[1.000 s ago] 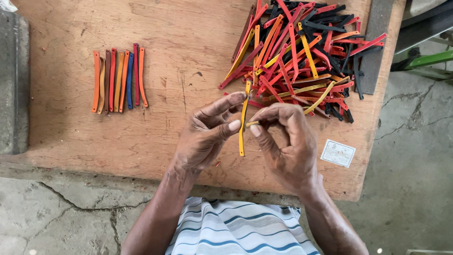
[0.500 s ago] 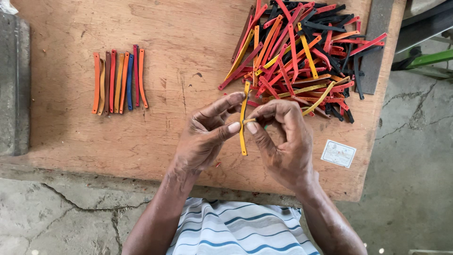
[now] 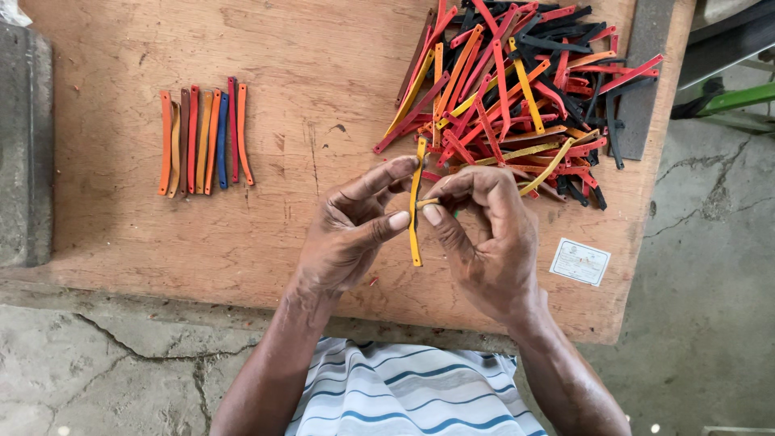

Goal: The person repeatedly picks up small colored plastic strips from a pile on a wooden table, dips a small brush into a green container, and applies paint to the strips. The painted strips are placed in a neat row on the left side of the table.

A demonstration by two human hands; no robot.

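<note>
left hand (image 3: 351, 230): thumb and forefinger pinch the yellow strip (image 3: 415, 202) | right hand (image 3: 484, 234): fingers curled, pinching it too | strip: upright, above wooden table (image 3: 307, 97), near mixed pile (image 3: 517, 89)

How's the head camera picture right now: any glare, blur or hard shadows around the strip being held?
Head view: soft, even daylight, no glare; the yellow strip and both hands, left hand, right hand, are sharp; only faint shadows under the strip pile on the wooden table.
</note>
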